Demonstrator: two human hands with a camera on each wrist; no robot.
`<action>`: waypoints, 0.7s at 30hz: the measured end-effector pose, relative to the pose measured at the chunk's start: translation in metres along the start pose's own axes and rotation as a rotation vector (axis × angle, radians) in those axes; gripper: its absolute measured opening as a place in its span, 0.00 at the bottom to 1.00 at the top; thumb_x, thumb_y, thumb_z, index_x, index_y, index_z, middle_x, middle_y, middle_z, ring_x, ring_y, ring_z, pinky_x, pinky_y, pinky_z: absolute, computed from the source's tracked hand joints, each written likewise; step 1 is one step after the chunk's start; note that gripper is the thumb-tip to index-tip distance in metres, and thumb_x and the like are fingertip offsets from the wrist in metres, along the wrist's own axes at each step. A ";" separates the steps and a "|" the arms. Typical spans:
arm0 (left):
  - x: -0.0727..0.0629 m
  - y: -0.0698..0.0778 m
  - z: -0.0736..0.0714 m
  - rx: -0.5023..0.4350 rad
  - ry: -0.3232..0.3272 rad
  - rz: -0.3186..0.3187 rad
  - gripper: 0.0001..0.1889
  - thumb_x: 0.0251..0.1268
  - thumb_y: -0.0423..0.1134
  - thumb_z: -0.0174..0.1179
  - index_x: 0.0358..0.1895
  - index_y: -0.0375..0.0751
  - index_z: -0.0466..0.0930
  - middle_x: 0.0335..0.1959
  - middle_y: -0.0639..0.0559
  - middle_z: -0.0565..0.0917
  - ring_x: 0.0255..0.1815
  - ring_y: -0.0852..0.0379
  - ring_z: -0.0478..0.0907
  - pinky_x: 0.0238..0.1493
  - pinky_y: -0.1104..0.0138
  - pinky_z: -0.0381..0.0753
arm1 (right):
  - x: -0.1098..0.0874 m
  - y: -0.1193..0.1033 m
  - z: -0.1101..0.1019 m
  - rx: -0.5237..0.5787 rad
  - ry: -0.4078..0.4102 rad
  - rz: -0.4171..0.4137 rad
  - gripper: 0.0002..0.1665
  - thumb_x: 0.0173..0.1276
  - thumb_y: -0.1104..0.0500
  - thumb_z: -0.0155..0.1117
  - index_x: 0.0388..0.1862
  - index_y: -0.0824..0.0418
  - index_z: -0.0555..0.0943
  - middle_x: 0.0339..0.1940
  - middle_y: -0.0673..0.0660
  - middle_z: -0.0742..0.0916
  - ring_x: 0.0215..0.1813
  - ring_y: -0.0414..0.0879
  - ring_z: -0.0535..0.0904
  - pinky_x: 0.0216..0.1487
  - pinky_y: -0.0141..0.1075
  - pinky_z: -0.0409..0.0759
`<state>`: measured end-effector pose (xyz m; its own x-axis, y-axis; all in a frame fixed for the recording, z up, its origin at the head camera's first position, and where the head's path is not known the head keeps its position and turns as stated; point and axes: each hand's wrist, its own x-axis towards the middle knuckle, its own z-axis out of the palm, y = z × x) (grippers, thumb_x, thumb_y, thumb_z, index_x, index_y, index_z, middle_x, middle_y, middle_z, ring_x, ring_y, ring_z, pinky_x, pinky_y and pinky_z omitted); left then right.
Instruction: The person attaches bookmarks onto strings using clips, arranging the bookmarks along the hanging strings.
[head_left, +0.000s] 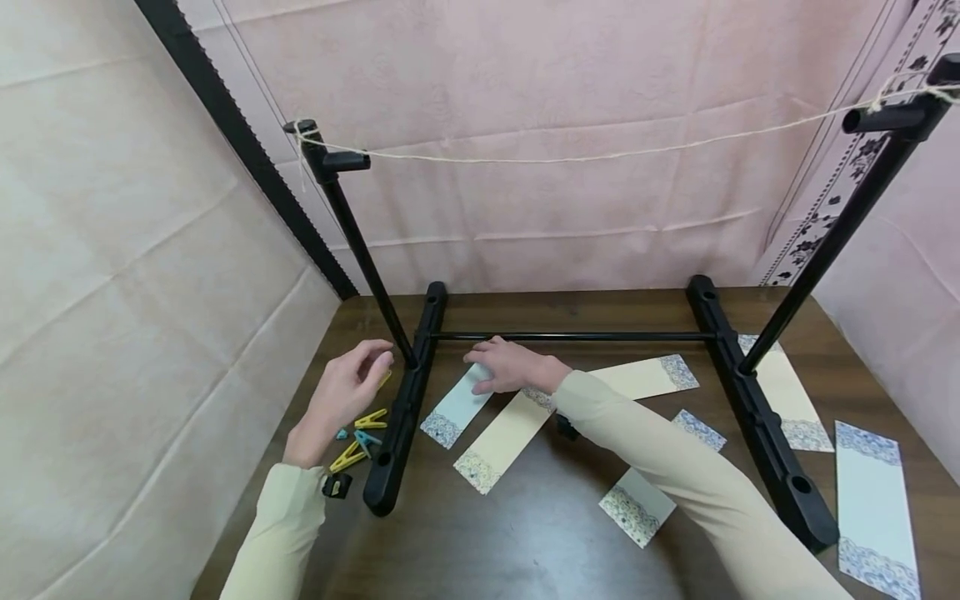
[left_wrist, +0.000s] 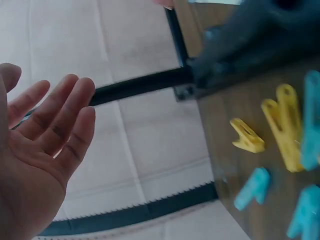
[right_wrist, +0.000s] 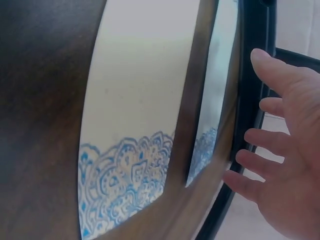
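Right hand (head_left: pixel 517 367) was unclenched, fingers apart, no grasp visible; it sat over the far end of a pale blue card (head_left: pixel 460 406), contact unclear. Left hand (head_left: pixel 341 400) was relaxed with fingers slightly bent, nothing in it. Just to its right lay yellow clips (left_wrist: pixel 291 135) and teal clips (left_wrist: pixel 253 188).

Handling, judged: cards likely light, thin, fairly stiff, easy to crease, maybe slippery flat on the table (head_left: pixel 525 533); best pinched at a long edge or corner. Clips looked like light springy plastic, not fragile; best squeezed at the handle ends.

Counts: clips, five in left wrist view (two yellow, three teal), maybe more. Cards, six or seven: the pale blue one; a cream card (head_left: pixel 502 442) on the right hand's near side; a cream strip (head_left: pixel 648 377) to its right; two patterned ends (head_left: pixel 637 510) either side of the right sleeve (head_left: pixel 667 454), one card or two, couldn't tell; further right, a cream card by the stand foot (head_left: pixel 791 396) and a blue-bordered card (head_left: pixel 877 508).

Farther out: one black stand, two feet, left foot (head_left: pixel 408 396) between the hands; one crossbar (head_left: pixel 592 337) just beyond the right hand; two uprights (head_left: pixel 840 233); one string (head_left: pixel 450 159) above both hands.
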<state>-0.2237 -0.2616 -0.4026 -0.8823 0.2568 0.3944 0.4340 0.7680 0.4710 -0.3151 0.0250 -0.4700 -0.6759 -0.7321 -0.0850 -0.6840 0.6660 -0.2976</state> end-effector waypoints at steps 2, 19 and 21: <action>-0.007 -0.007 -0.001 0.023 -0.018 -0.035 0.16 0.75 0.50 0.51 0.56 0.46 0.78 0.35 0.55 0.84 0.30 0.61 0.75 0.34 0.68 0.78 | 0.001 -0.001 0.002 -0.011 -0.021 0.001 0.39 0.68 0.38 0.61 0.73 0.53 0.68 0.76 0.59 0.68 0.74 0.58 0.62 0.71 0.51 0.67; -0.041 -0.053 -0.005 0.145 -0.396 -0.336 0.29 0.73 0.54 0.52 0.66 0.35 0.68 0.51 0.40 0.84 0.50 0.45 0.83 0.50 0.48 0.81 | 0.005 -0.004 0.015 0.022 -0.113 0.020 0.44 0.65 0.36 0.64 0.76 0.48 0.63 0.80 0.60 0.60 0.79 0.61 0.52 0.74 0.60 0.56; -0.044 -0.055 -0.006 0.156 -0.408 -0.349 0.29 0.73 0.54 0.54 0.65 0.34 0.69 0.49 0.40 0.85 0.49 0.45 0.83 0.50 0.49 0.81 | 0.006 -0.004 0.016 0.003 -0.117 0.025 0.45 0.64 0.35 0.64 0.76 0.47 0.63 0.79 0.59 0.62 0.75 0.58 0.57 0.72 0.57 0.60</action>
<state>-0.2075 -0.3182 -0.4414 -0.9812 0.1544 -0.1158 0.0991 0.9178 0.3844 -0.3123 0.0156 -0.4845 -0.6563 -0.7268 -0.2026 -0.6660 0.6842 -0.2971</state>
